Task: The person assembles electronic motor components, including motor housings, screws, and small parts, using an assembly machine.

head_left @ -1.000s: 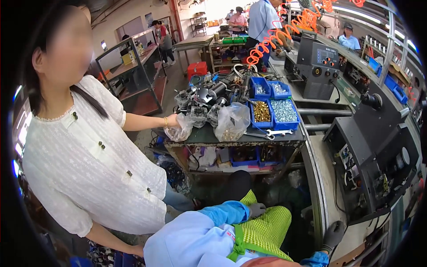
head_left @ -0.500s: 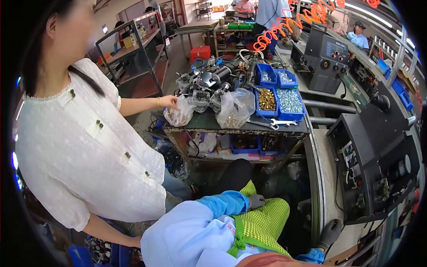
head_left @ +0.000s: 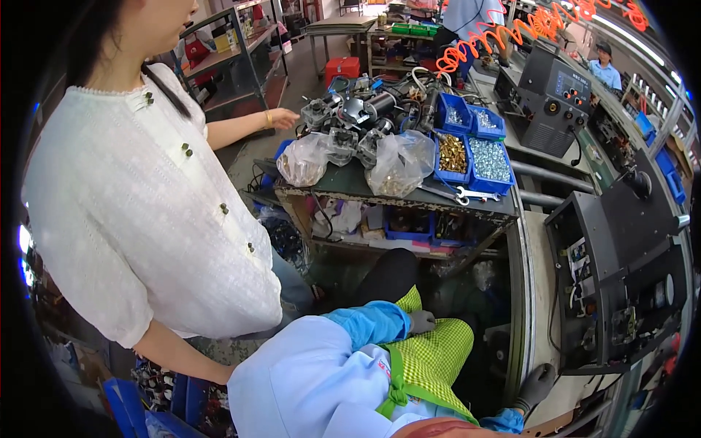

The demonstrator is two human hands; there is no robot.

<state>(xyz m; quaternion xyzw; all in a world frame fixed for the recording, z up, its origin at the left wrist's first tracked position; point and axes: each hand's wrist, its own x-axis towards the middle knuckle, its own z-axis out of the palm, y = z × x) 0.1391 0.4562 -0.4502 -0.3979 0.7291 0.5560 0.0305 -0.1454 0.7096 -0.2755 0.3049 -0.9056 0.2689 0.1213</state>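
Note:
My left hand (head_left: 421, 322), in a grey glove, rests on my lap over the green checked apron (head_left: 431, 354). Its fingers lie loosely on the cloth and nothing shows in them. At the lower right my right hand (head_left: 537, 385), gloved too, lies on the edge of the line's rail (head_left: 520, 306), fingers laid along it with no object visible. Closest to it is an opened black machine housing (head_left: 584, 270) with its inner parts showing. Both my sleeves end in blue cuffs.
On my left stands a person in a white blouse (head_left: 161, 219), one hand (head_left: 283, 118) over the bench. The bench (head_left: 350, 188) bears motors (head_left: 358, 111), plastic bags (head_left: 303, 160), blue bins (head_left: 491, 162) of fasteners and wrenches (head_left: 475, 195). A welding machine (head_left: 551, 106) stands beyond.
The person's hand has left the plastic bag and now hovers farther back above the bench. My view has shifted slightly. My own hands stay in place.

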